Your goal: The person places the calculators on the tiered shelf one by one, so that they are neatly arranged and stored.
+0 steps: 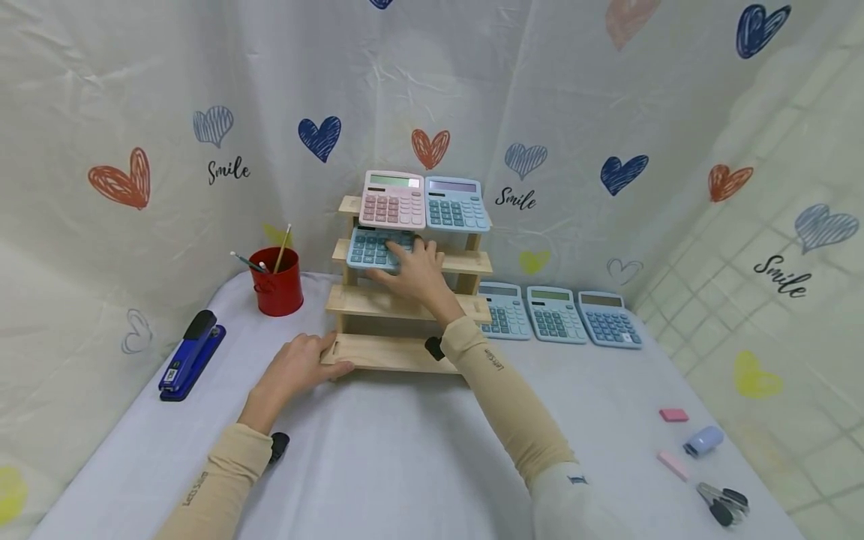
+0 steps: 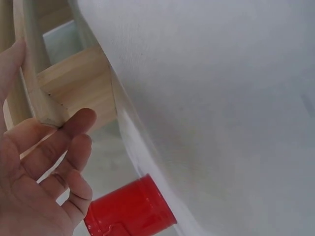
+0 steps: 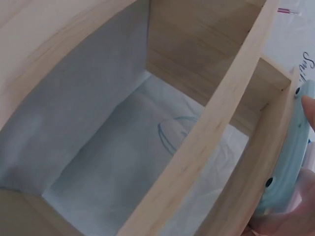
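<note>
- Calculator [image 1: 373,250] our right hand [image 1: 420,276] grips may slide off the shelf's [image 1: 394,354] front edge if badly seated.
- Our left hand [image 1: 295,367] pinches its lower left corner; slackening risks wobble.

The shelf [image 1: 378,300] is smooth, dull wood with lines. The blue calculator [image 1: 367,249] looks like smooth plastic. The red bucket [image 1: 282,291] is shiny. The white cloth [image 1: 391,465] looks dull. The wall sheet [image 1: 270,60] is crinkly, a bit shiny.
</note>
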Available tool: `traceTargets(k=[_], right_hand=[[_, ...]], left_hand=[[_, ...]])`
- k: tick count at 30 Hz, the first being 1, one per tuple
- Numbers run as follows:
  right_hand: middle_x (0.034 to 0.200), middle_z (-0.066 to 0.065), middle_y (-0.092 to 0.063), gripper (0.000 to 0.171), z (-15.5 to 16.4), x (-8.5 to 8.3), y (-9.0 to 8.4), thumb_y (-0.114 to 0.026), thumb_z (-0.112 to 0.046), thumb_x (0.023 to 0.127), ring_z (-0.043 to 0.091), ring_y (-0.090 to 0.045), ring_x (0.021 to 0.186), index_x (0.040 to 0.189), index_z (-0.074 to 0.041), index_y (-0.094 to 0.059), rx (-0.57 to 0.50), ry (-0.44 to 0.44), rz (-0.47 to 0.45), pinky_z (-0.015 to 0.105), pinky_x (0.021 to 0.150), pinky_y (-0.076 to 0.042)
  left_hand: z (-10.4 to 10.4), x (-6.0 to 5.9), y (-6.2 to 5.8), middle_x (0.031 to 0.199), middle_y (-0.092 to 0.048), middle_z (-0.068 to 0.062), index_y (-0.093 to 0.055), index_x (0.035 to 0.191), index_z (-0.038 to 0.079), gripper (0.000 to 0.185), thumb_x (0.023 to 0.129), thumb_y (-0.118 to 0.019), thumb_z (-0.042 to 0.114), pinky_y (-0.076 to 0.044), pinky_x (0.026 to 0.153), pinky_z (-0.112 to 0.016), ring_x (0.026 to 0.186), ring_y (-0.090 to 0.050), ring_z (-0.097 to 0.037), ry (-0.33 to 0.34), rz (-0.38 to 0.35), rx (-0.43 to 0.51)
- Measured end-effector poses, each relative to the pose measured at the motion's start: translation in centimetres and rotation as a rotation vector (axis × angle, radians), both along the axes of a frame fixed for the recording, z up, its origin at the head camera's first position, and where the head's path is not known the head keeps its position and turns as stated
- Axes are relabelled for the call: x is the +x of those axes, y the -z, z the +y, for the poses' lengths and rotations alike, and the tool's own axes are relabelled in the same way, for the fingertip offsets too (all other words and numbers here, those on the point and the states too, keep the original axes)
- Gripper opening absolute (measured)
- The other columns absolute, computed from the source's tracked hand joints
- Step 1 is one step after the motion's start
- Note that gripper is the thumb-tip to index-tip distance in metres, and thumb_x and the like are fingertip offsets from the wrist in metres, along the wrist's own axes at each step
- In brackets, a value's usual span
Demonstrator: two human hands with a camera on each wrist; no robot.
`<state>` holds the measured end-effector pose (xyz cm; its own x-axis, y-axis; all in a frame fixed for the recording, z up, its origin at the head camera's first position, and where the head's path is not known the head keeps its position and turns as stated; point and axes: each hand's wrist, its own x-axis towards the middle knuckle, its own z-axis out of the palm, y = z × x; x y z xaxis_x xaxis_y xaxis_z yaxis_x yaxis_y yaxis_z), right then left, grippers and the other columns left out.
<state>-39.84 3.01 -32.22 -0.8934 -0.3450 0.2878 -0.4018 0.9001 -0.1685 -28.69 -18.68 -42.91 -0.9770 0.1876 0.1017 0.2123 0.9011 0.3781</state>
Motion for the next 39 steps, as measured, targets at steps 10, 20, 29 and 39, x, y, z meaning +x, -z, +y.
traceTargets(k=[10,20,29,39], right_hand=[[0.154,0.02,-0.04,0.074,5.7,1.7,0.8,-0.063,-0.057,0.091,0.042,-0.03,0.14,0.155,-0.03,-0.038,-0.008,-0.038,0.03,0.059,0.104,-0.028],[0.153,0.025,-0.038,0.062,15.3,2.4,2.9,-0.057,-0.044,0.099,0.05,-0.032,0.138,0.151,-0.014,-0.044,-0.17,0.022,0.101,0.069,0.106,-0.025],[0.155,0.033,-0.032,0.076,20.6,-0.3,7.1,-0.048,-0.055,0.099,0.058,-0.036,0.136,0.158,-0.011,-0.03,-0.112,0.19,-0.111,0.072,0.108,-0.031],[0.155,0.039,-0.03,0.078,21.0,-3.2,9.7,-0.049,-0.047,0.098,0.058,-0.029,0.143,0.157,-0.002,-0.027,-0.003,0.226,-0.326,0.07,0.115,-0.025]], left_hand=[[0.1,-0.3,-0.3,0.094,-0.065,-0.015,-0.049,0.147,0.004,0.085,0.085,-0.073,0.056,-0.039,0.065,-0.031,0.082,-0.051,-0.023,-0.006,-0.002,-0.009],[-0.4,-0.3,-0.5,0.09,-0.064,-0.013,-0.048,0.148,0.002,0.087,0.085,-0.073,0.057,-0.039,0.064,-0.031,0.081,-0.051,-0.022,-0.021,-0.02,0.002],[-0.7,-0.2,-0.7,0.092,-0.065,-0.014,-0.048,0.147,0.001,0.086,0.085,-0.073,0.055,-0.04,0.065,-0.032,0.082,-0.052,-0.022,-0.013,-0.001,0.004],[-0.1,0.0,-0.1,0.078,-0.053,-0.006,-0.048,0.148,0.002,0.085,0.086,-0.072,0.055,-0.035,0.062,-0.03,0.08,-0.049,-0.022,-0.001,-0.02,0.021]])
